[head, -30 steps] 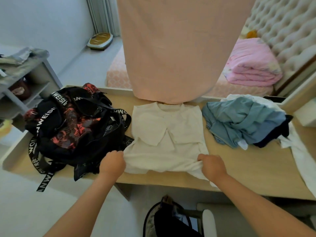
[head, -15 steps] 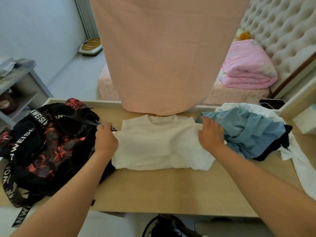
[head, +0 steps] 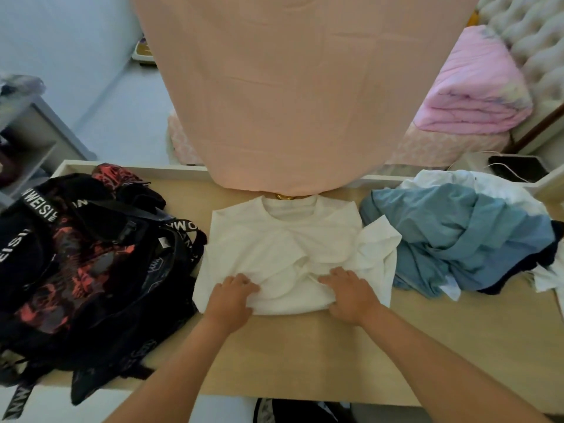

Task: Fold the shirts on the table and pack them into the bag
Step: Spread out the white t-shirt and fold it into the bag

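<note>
A white shirt point(head: 293, 239), folded in half with its collar at the far side, lies in the middle of the wooden table point(head: 305, 361). My left hand point(head: 232, 297) and my right hand point(head: 348, 294) sit side by side on its near folded edge, fingers curled over the cloth and gripping it. One sleeve sticks out at the shirt's right side. The black and red backpack point(head: 85, 270) lies on the table just left of the shirt. A crumpled pile with a blue shirt point(head: 457, 239) on top, over white and dark garments, lies to the right.
A pink cloth point(head: 290, 87) hangs down to the table's far edge behind the white shirt. Beyond it is a bed with a folded pink quilt point(head: 473, 93). A grey shelf point(head: 30, 132) stands at the left. A dark chair point(head: 299, 412) is under the near edge.
The shirt's bottom half was folded up over its top half. Both hands then came back from the far corners to the near folded edge and closer together.
</note>
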Tool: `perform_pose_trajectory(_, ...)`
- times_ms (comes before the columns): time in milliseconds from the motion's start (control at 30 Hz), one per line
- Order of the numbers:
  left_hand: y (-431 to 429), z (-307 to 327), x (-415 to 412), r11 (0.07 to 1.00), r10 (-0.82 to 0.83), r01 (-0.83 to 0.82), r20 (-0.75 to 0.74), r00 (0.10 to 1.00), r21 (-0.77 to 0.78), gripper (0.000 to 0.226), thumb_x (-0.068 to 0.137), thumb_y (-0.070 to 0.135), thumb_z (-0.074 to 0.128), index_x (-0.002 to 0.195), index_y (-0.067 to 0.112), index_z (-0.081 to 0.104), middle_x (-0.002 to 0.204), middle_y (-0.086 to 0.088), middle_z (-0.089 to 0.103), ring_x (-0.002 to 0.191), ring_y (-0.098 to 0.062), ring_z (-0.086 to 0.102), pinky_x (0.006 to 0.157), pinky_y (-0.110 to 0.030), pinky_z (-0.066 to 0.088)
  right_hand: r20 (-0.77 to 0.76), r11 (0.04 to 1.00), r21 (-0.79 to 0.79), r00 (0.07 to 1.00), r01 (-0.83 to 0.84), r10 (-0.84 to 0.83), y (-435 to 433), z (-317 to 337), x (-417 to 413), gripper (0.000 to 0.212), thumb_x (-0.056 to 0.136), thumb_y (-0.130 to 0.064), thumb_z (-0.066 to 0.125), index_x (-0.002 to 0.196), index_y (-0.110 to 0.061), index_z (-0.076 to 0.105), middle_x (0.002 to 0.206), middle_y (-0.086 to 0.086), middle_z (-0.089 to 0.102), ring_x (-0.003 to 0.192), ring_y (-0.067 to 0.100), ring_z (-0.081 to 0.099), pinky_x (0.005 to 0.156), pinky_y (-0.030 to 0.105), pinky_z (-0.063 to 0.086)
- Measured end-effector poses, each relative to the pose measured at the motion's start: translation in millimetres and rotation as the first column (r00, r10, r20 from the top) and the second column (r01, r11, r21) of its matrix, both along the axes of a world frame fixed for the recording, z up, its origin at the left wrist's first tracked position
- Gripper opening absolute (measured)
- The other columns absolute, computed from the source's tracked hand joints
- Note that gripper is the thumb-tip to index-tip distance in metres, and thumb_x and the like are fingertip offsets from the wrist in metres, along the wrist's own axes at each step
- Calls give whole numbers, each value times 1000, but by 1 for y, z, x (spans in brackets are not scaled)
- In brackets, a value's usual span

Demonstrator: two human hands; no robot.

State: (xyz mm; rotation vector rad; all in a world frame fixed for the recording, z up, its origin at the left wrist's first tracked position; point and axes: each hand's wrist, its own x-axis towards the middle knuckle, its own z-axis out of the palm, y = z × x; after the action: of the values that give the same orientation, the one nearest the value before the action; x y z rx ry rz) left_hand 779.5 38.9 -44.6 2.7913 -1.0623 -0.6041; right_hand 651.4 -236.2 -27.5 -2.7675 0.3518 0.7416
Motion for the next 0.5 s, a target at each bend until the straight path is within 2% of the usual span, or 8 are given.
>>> perform_pose_trajectory(100, 1, 2, -14, 992, 25, -40, -127, 992, -116, 37, 84, 44, 65, 119, 34, 66, 120, 9, 51, 111, -15, 50, 93, -30, 44, -6, 997, 71, 999, 39, -39, -1, 5, -12, 55, 88, -45, 57, 140, -31, 51, 136, 0, 42, 114, 21, 55, 90, 32, 46)
perform_pose_trajectory(167, 4, 7, -26, 997, 27, -42, -210, 977, -71, 33, 87, 50, 59, 116, 35, 66, 111, 13, 49, 107, -10, 51, 85, -24, 42, -21, 992, 107, 997, 70, -68, 1, 10, -25, 39, 88, -52, 57, 120, -31, 64, 122, -4, 51, 102, 19, 60, 86, 31, 47)
perform_pose_trajectory(233, 9, 10, -41, 1000, -13, 9, -206, 978, -24, 37, 84, 47, 62, 117, 33, 56, 106, 13, 46, 103, -11, 52, 77, -24, 41, 12, 997, 40, 998, 64, -65, 6, 15, -37, 33, 87, -56, 53, 101, -29, 65, 106, -7, 59, 90, 15, 59, 78, 30, 47)
perform_pose_trajectory(300, 18, 7, -58, 1000, -22, 19, -165, 986, -21, 46, 78, 39, 66, 117, 27, 46, 108, 10, 46, 99, -13, 50, 73, -28, 45, 119, 998, -37, 992, 47, -43, 14, 14, -44, 40, 83, -60, 49, 103, -26, 58, 99, -7, 56, 83, 14, 54, 71, 30, 41)
perform_pose_trajectory(367, 23, 2, -70, 999, 5, -10, -105, 994, -50, 47, 80, 30, 64, 122, 25, 45, 114, 6, 48, 100, -17, 49, 72, -30, 46, 260, 997, -72, 966, 28, -9, 25, 10, -44, 47, 77, -61, 43, 106, -25, 53, 99, -7, 51, 84, 16, 51, 70, 31, 36)
perform_pose_trajectory(433, 26, -2, -72, 995, 44, -46, -28, 999, -88, 46, 84, 17, 57, 128, 22, 49, 118, -1, 52, 100, -22, 52, 71, -32, 45, 334, 995, -94, 943, 19, 14, 38, 8, -37, 53, 77, -58, 41, 114, -24, 54, 105, -4, 52, 89, 19, 54, 73, 33, 40)
perform_pose_trajectory(500, 28, 0, -67, 997, 69, -69, 9, 998, -44, 43, 89, 10, 49, 130, 21, 52, 120, -4, 53, 105, -23, 52, 76, -31, 43, 360, 993, -110, 933, 30, 12, 50, 5, -28, 54, 81, -54, 46, 125, -23, 54, 112, -1, 54, 96, 22, 54, 78, 34, 43)
